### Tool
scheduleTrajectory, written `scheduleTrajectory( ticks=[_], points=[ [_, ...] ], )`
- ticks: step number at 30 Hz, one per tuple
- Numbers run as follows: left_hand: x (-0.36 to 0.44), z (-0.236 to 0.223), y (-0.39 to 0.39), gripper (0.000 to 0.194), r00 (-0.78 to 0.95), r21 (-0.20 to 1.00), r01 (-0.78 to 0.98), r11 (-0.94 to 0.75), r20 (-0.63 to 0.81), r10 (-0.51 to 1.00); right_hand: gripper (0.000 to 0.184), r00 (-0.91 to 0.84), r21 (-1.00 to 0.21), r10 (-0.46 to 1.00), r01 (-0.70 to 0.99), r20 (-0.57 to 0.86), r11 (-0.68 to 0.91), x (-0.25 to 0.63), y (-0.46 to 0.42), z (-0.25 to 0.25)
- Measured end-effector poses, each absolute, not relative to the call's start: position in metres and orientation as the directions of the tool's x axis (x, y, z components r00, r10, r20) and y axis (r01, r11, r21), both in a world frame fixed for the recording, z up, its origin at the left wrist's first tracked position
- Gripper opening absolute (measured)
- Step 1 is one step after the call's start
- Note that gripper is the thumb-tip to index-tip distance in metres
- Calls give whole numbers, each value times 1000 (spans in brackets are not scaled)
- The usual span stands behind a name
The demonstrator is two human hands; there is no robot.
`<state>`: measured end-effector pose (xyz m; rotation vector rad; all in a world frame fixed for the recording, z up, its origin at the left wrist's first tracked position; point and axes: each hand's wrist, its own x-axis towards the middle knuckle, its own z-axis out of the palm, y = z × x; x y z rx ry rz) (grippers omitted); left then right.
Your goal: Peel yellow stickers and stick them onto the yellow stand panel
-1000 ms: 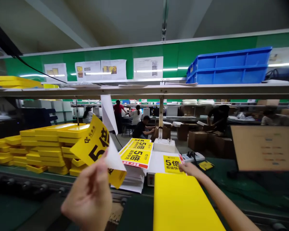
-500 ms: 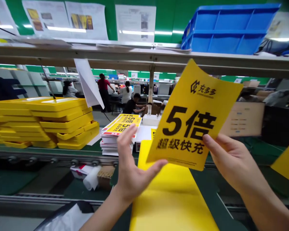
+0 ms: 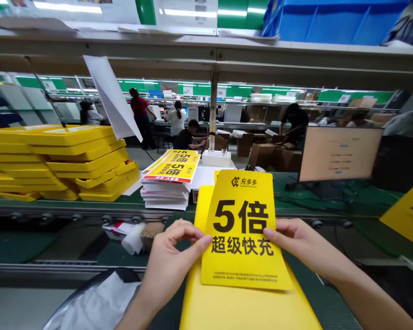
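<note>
A yellow sticker sheet (image 3: 242, 231) printed with "5" and black characters is held low in front of me, just above a yellow panel (image 3: 241, 307) that lies flat on the green belt. My left hand (image 3: 170, 263) pinches the sheet's left edge with thumb and forefinger. My right hand (image 3: 304, 247) grips its right edge the same way. The sheet's lower part rests over the panel's near half.
A stack of printed sticker sheets (image 3: 168, 181) stands behind the panel. Piled yellow trays (image 3: 65, 167) fill the left. A monitor (image 3: 339, 153) stands at right, a blue bin (image 3: 330, 20) on the shelf above. People work at benches behind. A white bag (image 3: 96, 305) lies lower left.
The sheet has come down from raised at eye level to just over the yellow panel. Both hands now pinch its side edges. The camera has tilted downward.
</note>
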<state>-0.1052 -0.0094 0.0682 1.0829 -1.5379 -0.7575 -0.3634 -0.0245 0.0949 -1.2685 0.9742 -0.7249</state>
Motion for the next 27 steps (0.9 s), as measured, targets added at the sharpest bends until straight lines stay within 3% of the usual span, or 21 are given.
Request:
scheduleTrajectory(
  ticks=[16, 27],
  points=[
    [-105, 60, -13, 15, -2, 910, -228, 347, 356, -935, 37, 360, -969, -920, -234, -157, 74, -367, -31, 84],
    [-105, 59, -15, 15, 8, 906, -242, 348, 360, -933, 36, 371, -972, -918, -228, -142, 58, -367, -32, 82]
  ],
)
